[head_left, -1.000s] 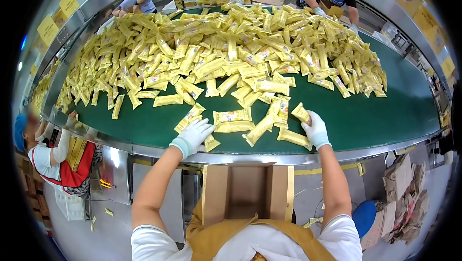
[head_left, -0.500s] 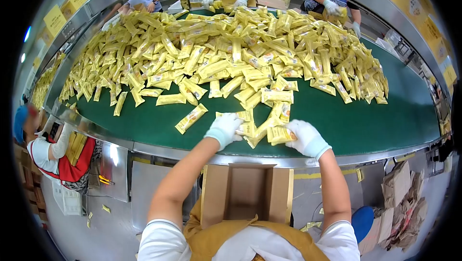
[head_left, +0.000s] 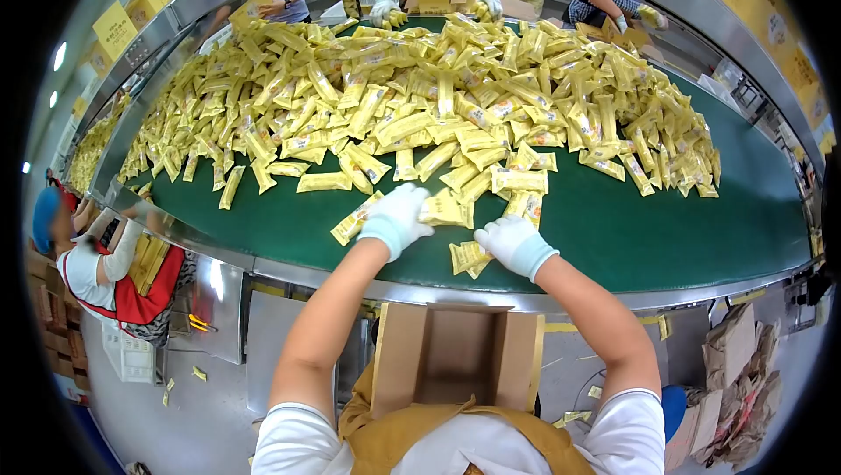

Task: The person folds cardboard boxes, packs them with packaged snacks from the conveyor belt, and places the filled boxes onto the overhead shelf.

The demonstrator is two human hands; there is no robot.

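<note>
green table (head_left: pixel 718 247), one, broad, metal-edged; heap of yellow packets (head_left: pixel 350 90), spread over its far side, loose ones reaching toward the near side; cardboard box (head_left: pixel 399 357), one, flaps open, below the near edge, in front of the wearer; left hand (head_left: pixel 399 219), white-gloved, fingers and thumb at the end of a small bunch of packets (head_left: pixel 448 210), count unclear; right hand (head_left: pixel 515 246), likewise gloved, nearer the edge, fingers at the packets below it (head_left: pixel 469 256); hands apart, near each other, firmness of either grip cannot be told; single packet (head_left: pixel 347 228), slanted, beside the left hand. handling note, by judgement: slick-looking wrappers call for fingers along the sides rather than a pinch at the ends; packets squared side by side should hold better than crossed ones; light pressure should spare the contents.
</note>
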